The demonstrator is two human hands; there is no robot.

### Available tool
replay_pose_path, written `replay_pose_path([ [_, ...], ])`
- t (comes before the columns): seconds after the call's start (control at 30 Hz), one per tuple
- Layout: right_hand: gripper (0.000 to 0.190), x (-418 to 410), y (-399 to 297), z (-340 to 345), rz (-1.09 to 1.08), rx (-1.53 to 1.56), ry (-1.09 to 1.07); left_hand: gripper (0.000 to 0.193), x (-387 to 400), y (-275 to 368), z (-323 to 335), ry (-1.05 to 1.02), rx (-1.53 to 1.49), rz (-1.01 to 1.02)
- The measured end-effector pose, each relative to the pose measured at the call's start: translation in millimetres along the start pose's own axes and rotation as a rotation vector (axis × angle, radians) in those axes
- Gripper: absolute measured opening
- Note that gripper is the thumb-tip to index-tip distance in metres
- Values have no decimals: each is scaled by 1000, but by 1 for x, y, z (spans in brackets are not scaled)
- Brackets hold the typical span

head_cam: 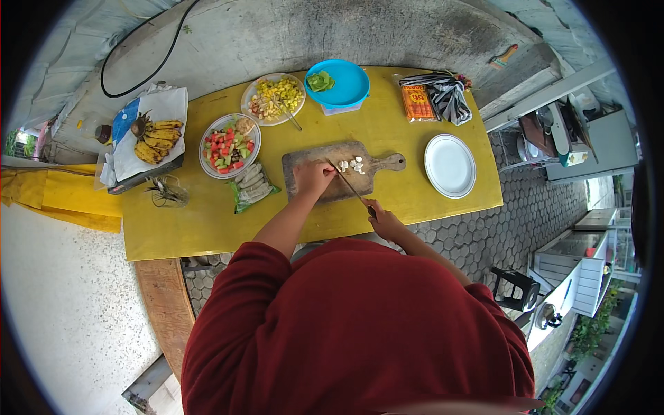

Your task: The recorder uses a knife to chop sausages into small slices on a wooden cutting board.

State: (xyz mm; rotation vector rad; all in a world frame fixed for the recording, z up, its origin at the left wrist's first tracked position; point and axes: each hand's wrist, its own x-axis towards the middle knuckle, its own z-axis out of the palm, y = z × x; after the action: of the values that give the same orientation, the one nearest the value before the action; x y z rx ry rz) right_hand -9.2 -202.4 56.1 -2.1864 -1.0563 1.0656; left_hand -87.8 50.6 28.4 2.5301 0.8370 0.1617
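My right hand (386, 223) grips the dark handle of a kitchen knife (348, 184). Its blade slants up and left over a worn wooden cutting board (306, 154), whose handle points right. My left hand (313, 179) is over the board's left half, fingertips drawn together beside the blade's tip. Whether a small piece sits between those fingers is hidden. Just right of the blade lie several small white pieces (357, 165), which look like peeled garlic cloves.
Left on the yellow table (228, 218) are a plate of diced vegetables (228, 148), a chopped-food plate (275, 98), packaged pale rolls (254, 185), a glass mug (168, 192) and bananas (158, 140). Behind stands a blue-lidded container (347, 83); right, white plates (450, 166) and an orange packet (416, 102).
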Motion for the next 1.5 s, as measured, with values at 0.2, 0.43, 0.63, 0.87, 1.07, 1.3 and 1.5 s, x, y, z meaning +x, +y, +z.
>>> replay_pose_path([
  [0.2,53,-33,-3,-20,50,3,-25,15,-9,-2,1,77,35,76],
  [0.43,52,-69,-11,-31,132,13,-10,15,-9,-5,0,88,-15,114],
  [0.63,53,-40,-28,-52,96,-142,-13,15,-5,-7,-4,-6,-175,-28],
  [0.87,54,-22,-30,-34,56,-124,-56,15,-5,-8,0,60,-118,-6],
  [1.07,54,-28,-21,-27,47,-66,-23,8,-4,-2,-2,6,-103,-71],
  [1.3,53,-27,-22,-27,37,-67,-33,7,-2,-6,1,-20,-153,-94],
  [1.5,52,-27,-16,-8,74,-81,-25,8,-1,-3,0,-6,-140,-87],
])
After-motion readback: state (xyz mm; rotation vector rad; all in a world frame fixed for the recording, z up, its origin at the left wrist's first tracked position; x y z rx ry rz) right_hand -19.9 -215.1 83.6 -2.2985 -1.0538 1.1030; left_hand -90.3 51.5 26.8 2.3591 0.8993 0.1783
